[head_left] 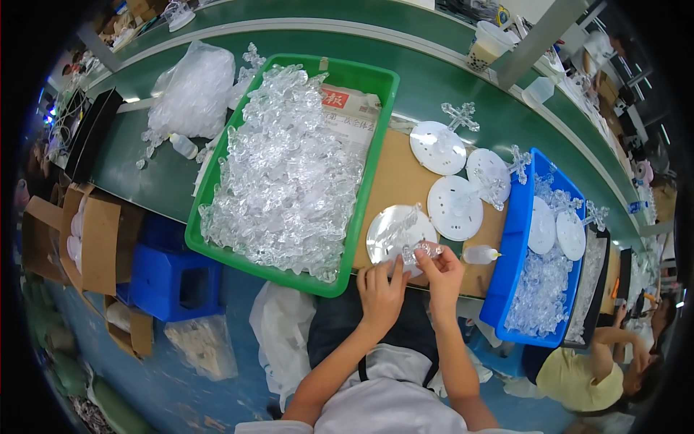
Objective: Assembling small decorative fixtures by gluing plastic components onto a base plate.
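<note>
My right hand (442, 275) pinches a small clear plastic piece (426, 249) between thumb and fingertips, over the near white round disc (390, 228). At that disc's near edge, my left hand (382, 293) has its fingers bent and gripping the rim. Another clear branched piece lies across the same disc. Farther off sit several more white discs (454, 210) with small holes, some with clear cross-shaped pieces (460, 116) standing on them. A small squeeze bottle (480, 254) with a yellowish tip lies right of my right hand.
A green tray (394, 79) heaped with clear plastic pieces stands at left. At right is a blue bin (499, 289) of clear parts and discs. A plastic bag (194, 90), white bottle (183, 146) and drink cup (490, 47) stand farther off. Another person (582, 376) sits at right.
</note>
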The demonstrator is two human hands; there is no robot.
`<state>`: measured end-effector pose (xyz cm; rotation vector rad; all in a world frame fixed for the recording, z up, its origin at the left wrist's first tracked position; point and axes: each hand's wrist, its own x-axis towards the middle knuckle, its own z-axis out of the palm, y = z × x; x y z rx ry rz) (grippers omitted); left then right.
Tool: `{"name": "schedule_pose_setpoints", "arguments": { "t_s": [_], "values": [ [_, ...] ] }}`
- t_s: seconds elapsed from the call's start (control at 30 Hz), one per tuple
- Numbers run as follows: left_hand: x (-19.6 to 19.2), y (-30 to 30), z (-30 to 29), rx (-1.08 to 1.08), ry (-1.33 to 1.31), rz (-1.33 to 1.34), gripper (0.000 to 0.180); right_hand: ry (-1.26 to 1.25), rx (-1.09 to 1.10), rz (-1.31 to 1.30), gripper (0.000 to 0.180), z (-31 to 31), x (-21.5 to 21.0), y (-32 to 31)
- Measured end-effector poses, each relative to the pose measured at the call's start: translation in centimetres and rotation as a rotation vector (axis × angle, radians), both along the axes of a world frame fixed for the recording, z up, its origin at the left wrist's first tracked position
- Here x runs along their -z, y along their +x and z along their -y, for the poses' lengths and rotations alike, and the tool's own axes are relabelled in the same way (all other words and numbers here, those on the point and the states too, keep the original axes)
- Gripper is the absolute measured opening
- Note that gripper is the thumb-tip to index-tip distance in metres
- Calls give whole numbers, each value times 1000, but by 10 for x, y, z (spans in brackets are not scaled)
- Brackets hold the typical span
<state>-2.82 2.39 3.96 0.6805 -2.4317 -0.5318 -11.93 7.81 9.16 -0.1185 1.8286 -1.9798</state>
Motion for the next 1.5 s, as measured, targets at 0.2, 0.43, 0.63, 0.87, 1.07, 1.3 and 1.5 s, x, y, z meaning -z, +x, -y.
{"name": "schedule_pose_setpoints", "arguments": {
  "t_s": [0.2,0.43,0.63,0.87,1.07,1.3,1.5],
  "values": [
    [8,7,8,107,135,-198,34,55,-24,37,25,17,2,-11],
    [4,27,19,161,88,74,42,370,-129,-238,23,28,4,7],
    [5,27,16,136,119,72,38,571,-138,-644,23,38,1,16],
    [9,28,17,143,73,58,37,771,-173,-1118,22,43,1,20],
    [7,29,21,166,53,78,41,869,-289,-908,24,47,-12,9],
    [8,30,18,147,52,90,45,721,-250,-870,22,37,-5,18],
    [9,29,15,180,167,122,51,832,-226,-1156,22,43,2,22]
  ]
}}
